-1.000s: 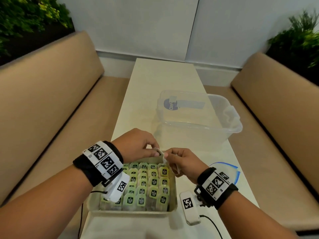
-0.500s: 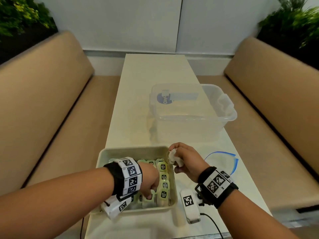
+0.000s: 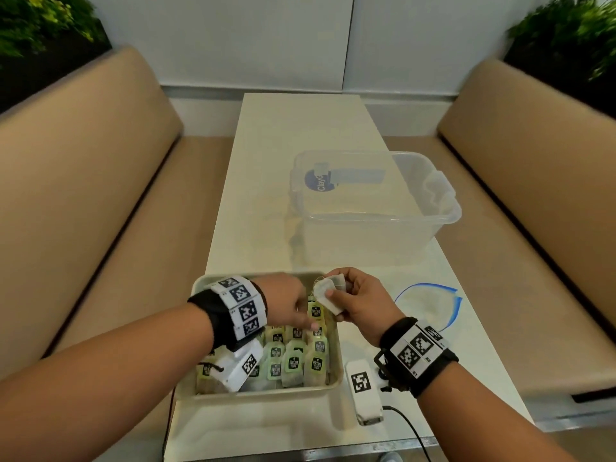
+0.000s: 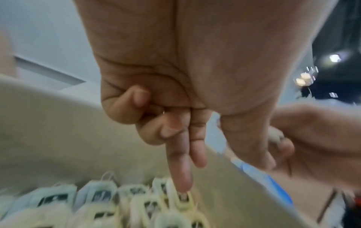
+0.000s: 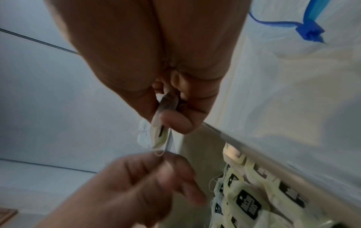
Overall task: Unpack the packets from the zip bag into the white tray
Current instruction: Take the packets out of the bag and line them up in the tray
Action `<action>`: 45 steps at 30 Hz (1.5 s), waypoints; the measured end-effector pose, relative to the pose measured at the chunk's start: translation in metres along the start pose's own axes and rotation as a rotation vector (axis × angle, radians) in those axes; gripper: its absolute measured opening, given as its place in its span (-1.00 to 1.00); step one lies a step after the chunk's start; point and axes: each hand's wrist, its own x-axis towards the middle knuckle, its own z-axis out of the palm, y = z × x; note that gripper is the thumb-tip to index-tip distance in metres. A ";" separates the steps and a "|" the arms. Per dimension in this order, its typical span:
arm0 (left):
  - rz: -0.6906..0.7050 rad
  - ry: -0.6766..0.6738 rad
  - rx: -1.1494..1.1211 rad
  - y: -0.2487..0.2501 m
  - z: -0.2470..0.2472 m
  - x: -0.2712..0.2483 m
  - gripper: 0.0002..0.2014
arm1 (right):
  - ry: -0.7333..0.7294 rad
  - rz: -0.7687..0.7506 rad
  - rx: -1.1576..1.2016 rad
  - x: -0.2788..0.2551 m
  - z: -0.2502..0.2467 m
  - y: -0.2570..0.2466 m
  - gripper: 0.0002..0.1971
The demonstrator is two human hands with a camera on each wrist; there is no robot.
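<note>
Pale green and cream packets with dark printed labels stand in tight rows inside the white tray at the near end of the surface, their labels facing up toward the head camera and their strings at the top. The left hand hangs over the far right part of the tray with two fingers stretched straight down, one fingertip touching the top of a packet in the back row, while the ring and little fingers are curled into the palm; it grips nothing that can be seen. Just to its right, above the tray's far right corner, the right hand pinches two or so packets between thumb and curled fingers; in the right wrist view they sit edge-on, long axis running down and away from the palm, with a loop of string dangling below. How many packets are in that pinch is hard to tell. The left forearm and wrist band cover the tray's left rows. Right of the tray lies the zip bag, clear with a blue seal, flat on the surface, partly hidden by the right wrist. Farther along stands a clear plastic tub with a blue label. Both wrist views are blurred.
</note>
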 end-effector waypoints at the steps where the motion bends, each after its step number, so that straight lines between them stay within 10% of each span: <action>1: -0.012 0.079 -0.056 -0.003 -0.006 -0.002 -0.52 | 0.003 -0.003 -0.009 0.000 0.001 0.000 -0.85; 7: -0.045 0.456 -0.399 -0.003 -0.010 -0.015 -0.80 | -0.008 0.005 -0.015 -0.003 0.014 0.000 -0.94; 15: -0.030 0.606 -0.595 -0.002 0.003 -0.028 -0.93 | 0.034 0.002 0.065 -0.008 0.020 0.004 -0.91; 24: -0.081 0.498 -0.543 -0.012 0.000 -0.044 -0.81 | 0.205 -0.054 -0.140 -0.006 0.015 -0.002 -0.64; 35: -0.068 0.482 -0.223 -0.005 -0.018 -0.051 -0.89 | -0.053 -0.296 -0.768 -0.006 0.034 -0.014 -0.80; 45: -0.210 0.488 -0.493 -0.026 -0.003 -0.038 -0.88 | 0.020 -0.197 -0.461 0.002 0.036 -0.021 -0.87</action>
